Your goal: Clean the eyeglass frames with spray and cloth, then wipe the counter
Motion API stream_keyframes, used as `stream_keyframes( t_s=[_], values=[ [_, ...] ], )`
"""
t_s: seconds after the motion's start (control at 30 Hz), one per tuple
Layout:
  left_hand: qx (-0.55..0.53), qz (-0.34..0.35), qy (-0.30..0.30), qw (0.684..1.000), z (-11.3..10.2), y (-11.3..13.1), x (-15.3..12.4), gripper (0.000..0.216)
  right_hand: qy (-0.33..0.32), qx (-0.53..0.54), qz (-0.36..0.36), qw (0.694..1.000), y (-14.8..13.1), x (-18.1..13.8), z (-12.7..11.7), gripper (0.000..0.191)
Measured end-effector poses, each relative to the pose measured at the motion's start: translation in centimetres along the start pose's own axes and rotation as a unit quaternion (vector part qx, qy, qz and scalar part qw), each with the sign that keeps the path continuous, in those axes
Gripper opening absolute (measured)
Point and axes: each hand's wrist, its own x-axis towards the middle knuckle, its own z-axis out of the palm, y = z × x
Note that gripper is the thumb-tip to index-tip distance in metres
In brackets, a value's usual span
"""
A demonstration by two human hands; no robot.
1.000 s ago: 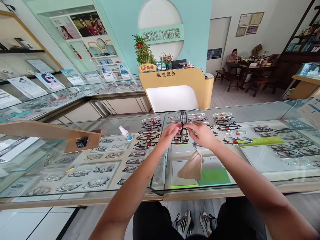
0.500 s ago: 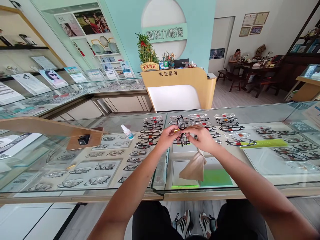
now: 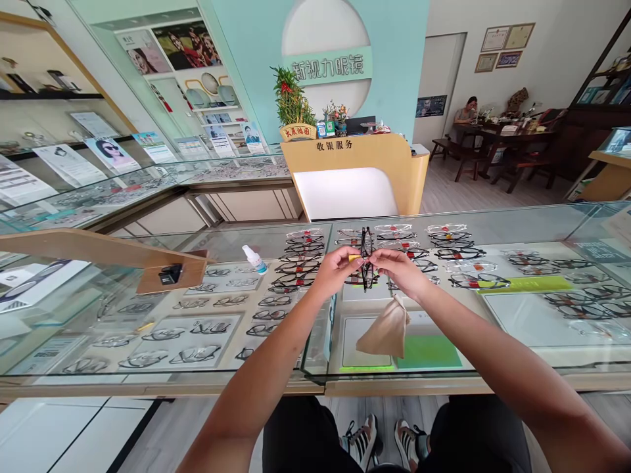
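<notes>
A pair of black-framed glasses [image 3: 366,244] stands on end above the glass counter [image 3: 493,220], held between both my hands. My left hand [image 3: 336,269] pinches the frame from the left, with a small yellow tag at the fingertips. From the right, my right hand [image 3: 401,271] is closed on the frame and also grips a beige cleaning cloth [image 3: 385,330], which hangs down below it. Rows of glasses lie on display under the glass beneath my hands.
A small white spray bottle [image 3: 255,259] lies on the counter left of my hands. A wooden stand [image 3: 98,253] with a small black device [image 3: 169,274] sits at the left. Behind are a wooden cashier desk [image 3: 352,174] and a seated person [image 3: 466,112] at a far table.
The glasses have turned in my fingers from tilted to nearly upright, and my hands have shifted slightly. The cloth still hangs from my right hand.
</notes>
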Motion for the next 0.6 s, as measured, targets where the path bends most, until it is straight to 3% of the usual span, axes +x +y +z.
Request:
stream_keyframes(
  t_s=[0.13, 0.23, 0.43, 0.6],
  values=[
    [0.042, 0.033, 0.009, 0.999, -0.4, -0.1, 0.1, 0.054, 0.007, 0.006, 0.009, 1.0, -0.4, 0.0, -0.1, 0.031],
    [0.125, 0.069, 0.057, 0.988, -1.4, -0.1, 0.3, 0.047, 0.013, -0.02, 0.006, 1.0, -0.9, 0.0, -0.5, 0.029],
    [0.344, 0.184, 0.162, 0.906, -3.6, 0.2, 0.5, 0.034, -0.014, -0.054, 0.021, 0.998, -1.7, 0.0, -1.2, 0.026],
    [0.404, 0.211, 0.164, 0.875, -3.6, 0.1, 0.6, 0.034, -0.061, 0.008, 0.047, 0.997, -2.2, -0.4, -0.8, 0.027]
  ],
)
